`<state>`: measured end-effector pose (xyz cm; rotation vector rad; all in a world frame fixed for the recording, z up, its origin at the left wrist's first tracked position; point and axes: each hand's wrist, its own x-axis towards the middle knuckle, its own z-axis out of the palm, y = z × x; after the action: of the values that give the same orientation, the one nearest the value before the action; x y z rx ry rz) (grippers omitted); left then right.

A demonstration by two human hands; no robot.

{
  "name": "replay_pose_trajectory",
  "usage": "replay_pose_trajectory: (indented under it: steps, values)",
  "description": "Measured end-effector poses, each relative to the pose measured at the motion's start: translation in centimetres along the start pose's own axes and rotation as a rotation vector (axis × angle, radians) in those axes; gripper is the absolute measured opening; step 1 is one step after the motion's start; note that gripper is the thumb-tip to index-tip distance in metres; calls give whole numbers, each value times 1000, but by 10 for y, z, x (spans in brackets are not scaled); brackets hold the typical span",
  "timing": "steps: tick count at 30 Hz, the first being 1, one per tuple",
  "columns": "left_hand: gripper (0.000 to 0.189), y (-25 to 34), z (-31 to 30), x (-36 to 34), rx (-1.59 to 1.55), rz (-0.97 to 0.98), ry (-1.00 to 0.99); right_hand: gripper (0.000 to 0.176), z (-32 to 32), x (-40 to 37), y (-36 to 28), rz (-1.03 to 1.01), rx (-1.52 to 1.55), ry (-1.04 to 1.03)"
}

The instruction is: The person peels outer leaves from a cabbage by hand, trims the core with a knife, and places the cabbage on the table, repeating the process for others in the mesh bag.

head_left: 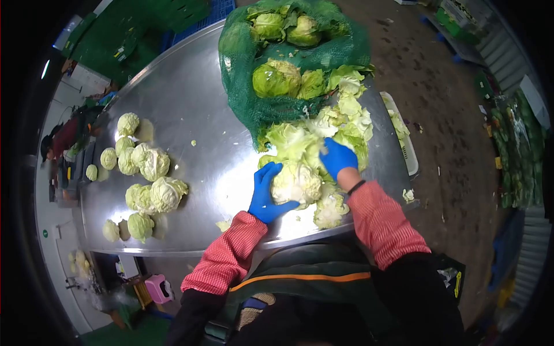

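Note:
My left hand (269, 195), in a blue glove, lies spread against the left side of a pale cabbage head (295, 184) on the metal table (213, 167). Its thumb and fingers are wide apart around the head. My right hand (337, 158), also gloved in blue, is just above and right of that head, over loose leaves (352, 124); its fingers are bent and blurred, and what they hold, if anything, cannot be made out. Behind the leaves, a green net bag (239, 92) lies open with leafy cabbages (277, 79) inside.
Several pale cabbage heads (151, 161) stand at the table's left side. A white crate (410, 155) with leaves is beyond the right edge. Full green net sacks (516, 155) are stacked at the far right. A person (63, 138) is at the far left.

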<state>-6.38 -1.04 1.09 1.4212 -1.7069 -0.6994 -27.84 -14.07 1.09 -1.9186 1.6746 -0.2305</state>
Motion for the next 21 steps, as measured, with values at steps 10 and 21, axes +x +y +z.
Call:
replay_pose_trajectory:
  steps: [10,21]
  values:
    - [104,12,0,-2,-207,-415,192,91,-14,-45,-36,-146,134,-320]
    - [112,39,16,61,465,-260,-94,25,-27,-93,-20,-194,-56,56]
